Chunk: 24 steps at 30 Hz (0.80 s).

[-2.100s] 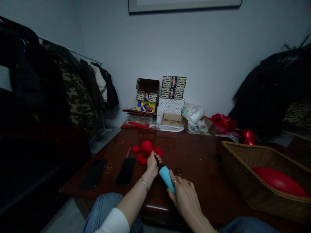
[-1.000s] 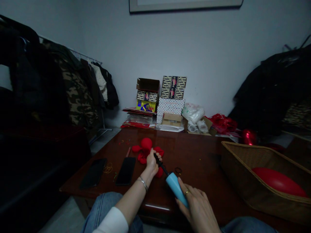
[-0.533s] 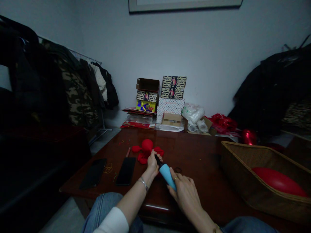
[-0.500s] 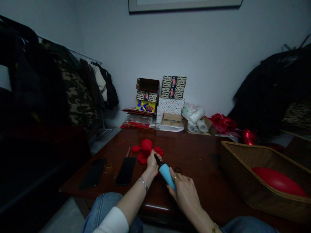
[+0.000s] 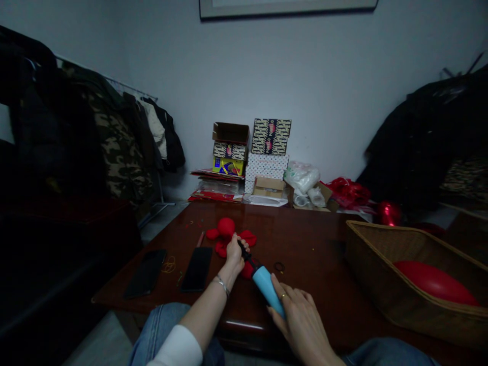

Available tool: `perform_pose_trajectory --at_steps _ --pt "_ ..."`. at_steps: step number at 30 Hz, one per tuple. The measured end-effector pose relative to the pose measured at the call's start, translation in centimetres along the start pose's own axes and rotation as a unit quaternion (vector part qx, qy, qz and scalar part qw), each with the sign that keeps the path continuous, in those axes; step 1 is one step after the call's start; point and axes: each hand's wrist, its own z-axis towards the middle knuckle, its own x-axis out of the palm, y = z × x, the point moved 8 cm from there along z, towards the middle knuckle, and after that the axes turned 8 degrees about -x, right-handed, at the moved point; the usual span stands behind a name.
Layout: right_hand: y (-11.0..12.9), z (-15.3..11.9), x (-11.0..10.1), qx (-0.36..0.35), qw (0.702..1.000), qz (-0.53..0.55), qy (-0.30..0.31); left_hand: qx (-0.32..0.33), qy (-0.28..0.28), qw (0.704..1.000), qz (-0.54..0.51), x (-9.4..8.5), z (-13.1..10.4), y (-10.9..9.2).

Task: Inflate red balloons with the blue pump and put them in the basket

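Note:
A hand balloon pump (image 5: 268,290) with a light blue barrel and a black front end slants across the near part of the table. My right hand (image 5: 301,315) is wrapped around the blue barrel. Closed around the black front end is my left hand (image 5: 235,254). A small rounded red balloon (image 5: 226,226) shows just beyond the left hand; whether it sits on the nozzle is hidden by the fingers. Limp red balloons (image 5: 249,238) lie around that hand, and another red piece (image 5: 247,270) shows beneath the pump.
Two dark phones (image 5: 197,269) and yellow rubber bands (image 5: 169,264) lie on the left of the table (image 5: 305,234). A black band (image 5: 279,266) is right of the pump. A wicker basket (image 5: 366,269) holds a big red balloon (image 5: 434,282). Boxes (image 5: 268,170) are stacked by the wall.
My right hand has drawn the blue barrel back toward me and to the right, so more of the black section shows. My left hand has shifted slightly left.

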Motion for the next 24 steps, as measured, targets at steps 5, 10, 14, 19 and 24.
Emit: perform_pose_trajectory --at_steps 5,10,14,19,24 --pt "-1.4 -2.9 0.0 -0.034 0.999 0.001 -0.028 -0.005 0.010 1.000 -0.004 -0.1 0.5 -0.7" --pt "-2.5 -4.9 0.7 -0.072 0.997 -0.003 -0.028 -0.009 0.015 1.000 -0.012 -0.1 0.7 -0.8" --pt "-2.6 -4.7 0.6 -0.060 0.998 0.004 -0.022 -0.017 0.015 1.000 -0.021 0.0 0.5 -0.5" --pt "-2.1 -3.2 -0.2 -0.013 1.000 0.007 -0.012 -0.014 0.019 0.999 -0.025 0.2 0.2 -0.2" --pt "-1.5 -1.8 -0.4 0.019 1.000 0.021 -0.006 -0.021 0.036 0.999 -0.025 0.4 -0.2 0.7"
